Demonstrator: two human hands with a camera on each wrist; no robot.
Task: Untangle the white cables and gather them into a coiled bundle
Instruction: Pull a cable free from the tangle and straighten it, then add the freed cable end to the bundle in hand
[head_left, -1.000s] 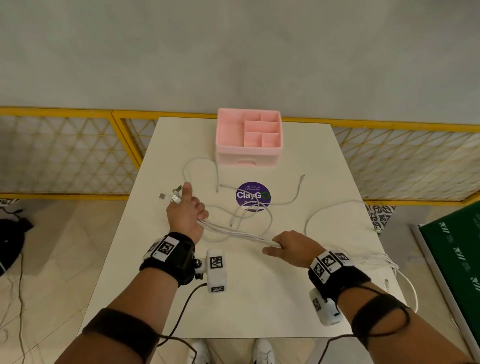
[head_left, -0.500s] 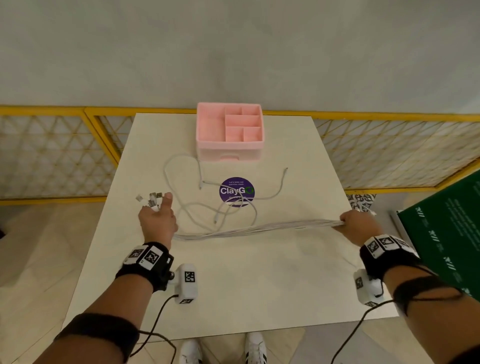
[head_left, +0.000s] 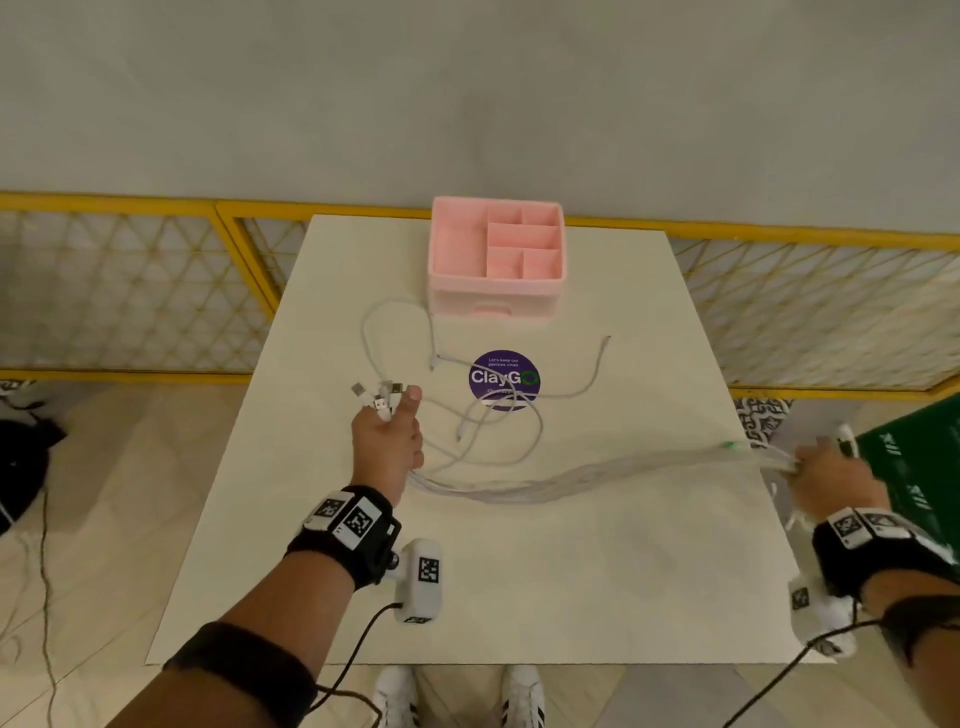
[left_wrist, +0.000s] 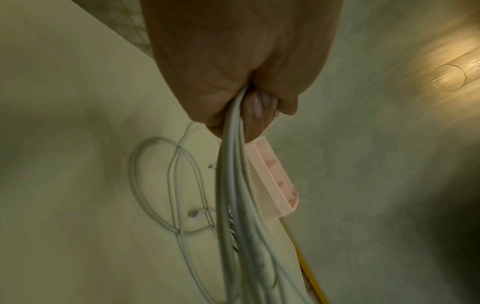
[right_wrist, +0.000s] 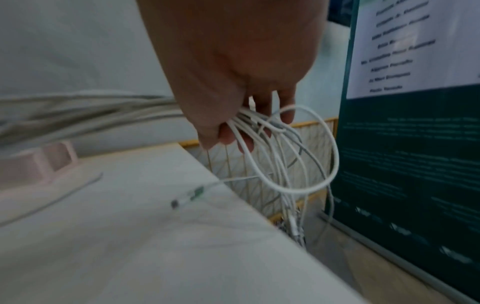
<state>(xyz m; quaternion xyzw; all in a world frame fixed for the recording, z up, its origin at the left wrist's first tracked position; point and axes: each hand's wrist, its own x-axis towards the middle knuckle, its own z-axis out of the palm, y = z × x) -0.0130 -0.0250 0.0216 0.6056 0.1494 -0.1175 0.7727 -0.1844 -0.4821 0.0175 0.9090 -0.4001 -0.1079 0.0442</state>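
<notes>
While the left hand (head_left: 387, 447) gripped 1 end of the white cables (head_left: 571, 475) above the middle-left of the counter (head_left: 571, 587), its fingers were curled tightly round the strands, and a cluster of plugs (head_left: 379, 396) stuck out beyond its fingertips. From the wrist view the same left hand (left_wrist: 233, 67) had the strands (left_wrist: 233, 185) running out from under its closed fingers. The bundle stretched in a shallow sag across the counter to the right hand (head_left: 826, 478), which sat at the counter's right edge, beside a green board (head_left: 914, 467). That right hand (right_wrist: 233, 67) was closed on the cables (right_wrist: 272, 144), with several loops hanging from its fingers past the counter edge; the stretch leading away from it was blurred. A plug with a green marking (right_wrist: 196, 192) lay on the counter just below that hand. Loose cable loops (head_left: 493, 426) lay on the counter between the left hand and a purple round sticker (head_left: 504, 379), some strands crossing the sticker. A pink organizer box (head_left: 496, 254) with several compartments stood at the far edge, well apart from both hands.
</notes>
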